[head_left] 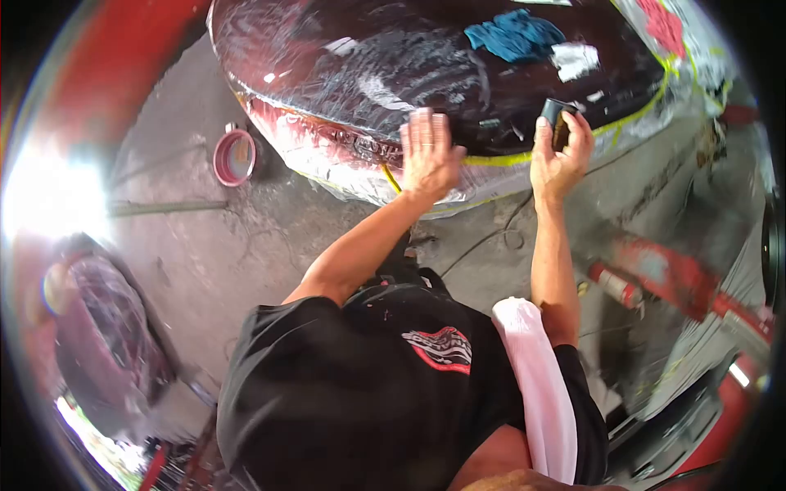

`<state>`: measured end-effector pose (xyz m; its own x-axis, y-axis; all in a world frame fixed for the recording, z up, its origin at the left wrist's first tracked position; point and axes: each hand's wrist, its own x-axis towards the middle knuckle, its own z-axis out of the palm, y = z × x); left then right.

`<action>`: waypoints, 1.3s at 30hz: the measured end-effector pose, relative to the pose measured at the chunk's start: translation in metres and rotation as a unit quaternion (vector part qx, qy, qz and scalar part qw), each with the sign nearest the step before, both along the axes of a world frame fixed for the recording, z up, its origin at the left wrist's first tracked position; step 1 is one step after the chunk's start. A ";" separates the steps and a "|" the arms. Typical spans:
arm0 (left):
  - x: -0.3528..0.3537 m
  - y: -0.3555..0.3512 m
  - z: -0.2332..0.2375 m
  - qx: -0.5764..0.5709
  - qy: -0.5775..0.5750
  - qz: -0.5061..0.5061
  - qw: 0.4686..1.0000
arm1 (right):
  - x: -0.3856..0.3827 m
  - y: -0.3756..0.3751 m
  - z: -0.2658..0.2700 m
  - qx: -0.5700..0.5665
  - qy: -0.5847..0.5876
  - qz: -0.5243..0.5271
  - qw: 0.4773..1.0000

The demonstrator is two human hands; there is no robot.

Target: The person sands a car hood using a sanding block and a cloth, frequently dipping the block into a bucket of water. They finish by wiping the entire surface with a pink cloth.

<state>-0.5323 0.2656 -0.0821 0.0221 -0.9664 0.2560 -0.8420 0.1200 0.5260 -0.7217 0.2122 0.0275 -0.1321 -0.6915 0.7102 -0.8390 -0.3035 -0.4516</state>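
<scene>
A dark, glossy car panel (pixel 393 49), smeared with whitish streaks, has plastic sheeting (pixel 303 155) and yellow-green tape (pixel 630 123) along its near edge. My left hand (pixel 430 154) lies at that edge, fingers stretched out and slightly blurred, holding nothing. To the right, my right hand (pixel 562 151) grips a small black block (pixel 557 113) between thumb and fingers, over the taped edge. Beyond it on the panel lie a crumpled blue cloth (pixel 513 36) and a white crumpled piece (pixel 575 60).
A pink-rimmed bucket (pixel 234 157) stands on the grey floor at the left. A dark hose (pixel 491 237) runs across the floor between my arms. Red metal equipment (pixel 667 266) is at the right. Another plastic-covered part (pixel 110 327) stands at the lower left.
</scene>
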 end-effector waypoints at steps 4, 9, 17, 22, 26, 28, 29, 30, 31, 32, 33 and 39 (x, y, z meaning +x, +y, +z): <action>0.073 -0.040 -0.021 -0.020 0.065 0.251 0.966 | 0.007 -0.031 0.012 0.004 0.019 0.038 0.999; 0.179 -0.121 -0.043 0.037 0.227 0.504 0.832 | -0.039 -0.077 0.019 -0.002 0.140 0.050 0.989; 0.185 -0.115 -0.032 0.050 0.228 0.506 0.830 | -0.090 -0.136 -0.003 0.026 0.286 0.094 0.953; 0.096 -0.103 -0.021 0.064 0.180 0.560 0.806 | -0.103 -0.138 -0.016 -0.007 0.226 0.157 0.961; 0.026 -0.098 -0.002 0.057 0.188 0.596 0.778 | -0.117 -0.142 -0.020 -0.004 0.226 0.234 0.946; -0.027 -0.094 0.014 0.055 0.202 0.601 0.771 | -0.120 -0.141 -0.016 0.004 0.208 0.278 0.938; -0.054 -0.092 0.019 0.052 0.210 0.604 0.767 | -0.123 -0.143 -0.013 0.012 0.206 0.294 0.933; -0.076 -0.088 0.028 0.074 0.215 0.596 0.770 | -0.126 -0.147 -0.015 0.008 0.193 0.321 0.927; -0.095 -0.088 0.028 0.061 0.222 0.604 0.763 | -0.129 -0.149 -0.015 0.009 0.188 0.343 0.920; -0.111 -0.087 0.032 0.044 0.221 0.609 0.761 | -0.130 -0.149 -0.014 0.017 0.179 0.363 0.914; -0.126 -0.087 0.035 0.030 0.221 0.612 0.758 | -0.132 -0.148 -0.013 0.028 0.173 0.380 0.908; -0.261 -0.083 0.051 -0.045 0.156 0.548 0.821 | -0.140 -0.148 -0.008 0.051 0.200 0.448 0.870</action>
<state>-0.7932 0.1825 -0.0315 0.9430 -0.3007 0.1424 -0.2970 -0.5683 0.7674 -0.8612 0.0642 0.0198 0.7358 -0.4511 0.5050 -0.3817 -0.8923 -0.2409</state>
